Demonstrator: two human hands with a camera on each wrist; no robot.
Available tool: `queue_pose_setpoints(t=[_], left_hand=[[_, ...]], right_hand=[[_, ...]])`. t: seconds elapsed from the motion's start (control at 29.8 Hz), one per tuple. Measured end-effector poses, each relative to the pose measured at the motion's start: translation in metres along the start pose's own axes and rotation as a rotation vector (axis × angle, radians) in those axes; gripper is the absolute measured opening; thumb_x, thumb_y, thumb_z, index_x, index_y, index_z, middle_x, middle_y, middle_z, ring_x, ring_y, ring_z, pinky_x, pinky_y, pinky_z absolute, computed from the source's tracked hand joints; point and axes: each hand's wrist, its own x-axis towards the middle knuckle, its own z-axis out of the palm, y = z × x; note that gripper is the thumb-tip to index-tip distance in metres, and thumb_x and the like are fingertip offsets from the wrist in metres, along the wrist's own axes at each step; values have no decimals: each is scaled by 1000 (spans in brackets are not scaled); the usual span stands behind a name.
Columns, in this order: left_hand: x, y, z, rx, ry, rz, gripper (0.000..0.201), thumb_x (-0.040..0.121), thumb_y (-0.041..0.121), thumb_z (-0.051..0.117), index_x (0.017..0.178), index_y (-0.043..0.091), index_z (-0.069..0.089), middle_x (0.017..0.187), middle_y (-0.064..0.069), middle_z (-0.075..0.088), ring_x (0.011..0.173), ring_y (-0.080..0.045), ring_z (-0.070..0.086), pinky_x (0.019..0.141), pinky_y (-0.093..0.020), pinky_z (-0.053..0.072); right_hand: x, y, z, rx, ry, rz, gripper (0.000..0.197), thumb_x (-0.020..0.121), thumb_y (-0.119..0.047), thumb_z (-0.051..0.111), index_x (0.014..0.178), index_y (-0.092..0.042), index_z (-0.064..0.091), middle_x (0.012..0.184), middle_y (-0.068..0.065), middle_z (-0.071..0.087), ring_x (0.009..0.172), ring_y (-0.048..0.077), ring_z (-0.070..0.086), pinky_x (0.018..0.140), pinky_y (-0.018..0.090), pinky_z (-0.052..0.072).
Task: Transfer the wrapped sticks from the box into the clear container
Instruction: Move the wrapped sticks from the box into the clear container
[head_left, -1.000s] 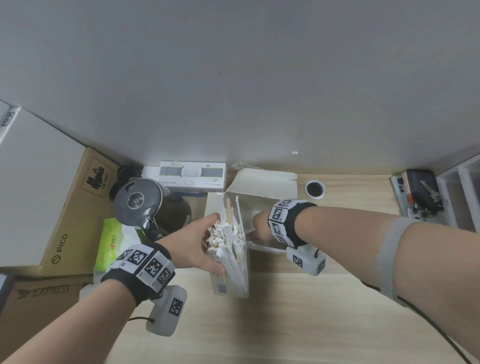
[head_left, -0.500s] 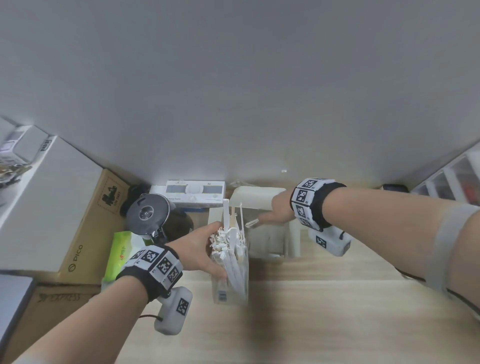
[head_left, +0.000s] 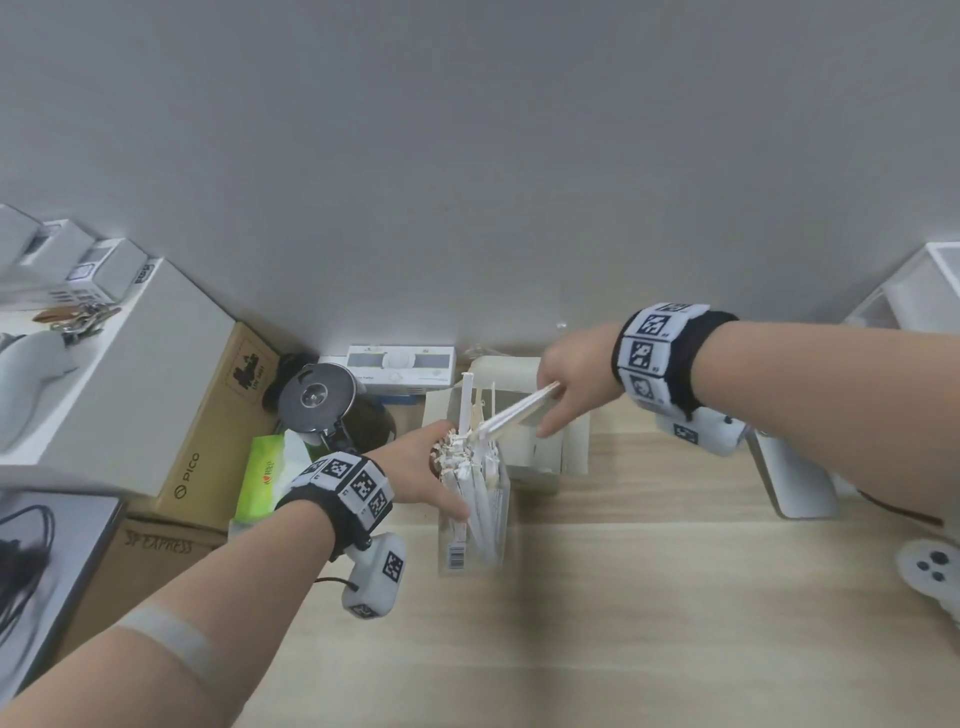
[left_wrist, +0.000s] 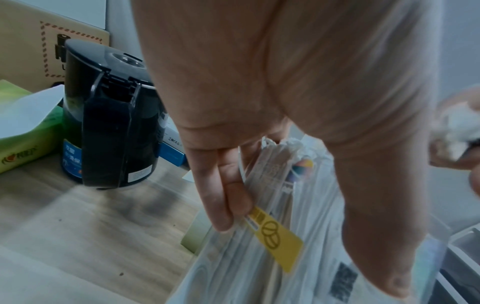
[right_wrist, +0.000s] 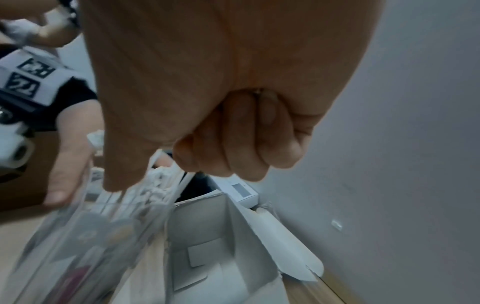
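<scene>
While right hand (head_left: 569, 387) pinches white wrapped sticks (head_left: 519, 410), left hand (head_left: 421, 475) grips clear container (head_left: 480, 519)

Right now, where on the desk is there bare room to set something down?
Bare wood lies in front of the clear container, stretching right toward the white controller. It is crowded behind: the kettle, tissue pack, cardboard boxes and open white box fill the back left.

Soft, even light throughout, with only faint shadows on the pale wooden tabletop (head_left: 675, 597). Head view bows heavily at its edges. Both wrist views are dim, bluish and smeared with motion blur toward their lower halves.
</scene>
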Motion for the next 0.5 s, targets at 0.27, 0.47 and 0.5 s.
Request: queue_pose_setpoints(t=[0.27, 0.47, 0.5], left_hand=[[-4, 14, 8, 27, 52, 30, 133, 38, 58, 98, 153, 32, 36, 144, 6, 58, 127, -19, 61, 109, -44, 52], [-17, 20, 10, 41, 61, 6, 136, 49, 47, 99, 161, 26, 25, 156, 1, 47, 138, -22, 52, 116, -44, 46], [-18, 21, 10, 44, 63, 2, 134, 53, 43, 99, 162, 24, 23, 158, 1, 44, 140, -22, 49, 117, -44, 44]], right_hand=[[13, -32, 16, -385, -48, -31, 48, 87, -60, 55, 65, -17, 50, 62, -3, 50, 53, 16, 45, 48, 25, 33], [4, -20, 12, -298, -26, 34, 48, 88, -56, 56, 62, -17, 49, 59, -3, 48, 50, 17, 43, 47, 25, 34], [2, -18, 12, -302, -32, 47, 48, 88, -55, 56, 62, -17, 48, 59, -3, 48, 50, 16, 43, 47, 25, 33]])
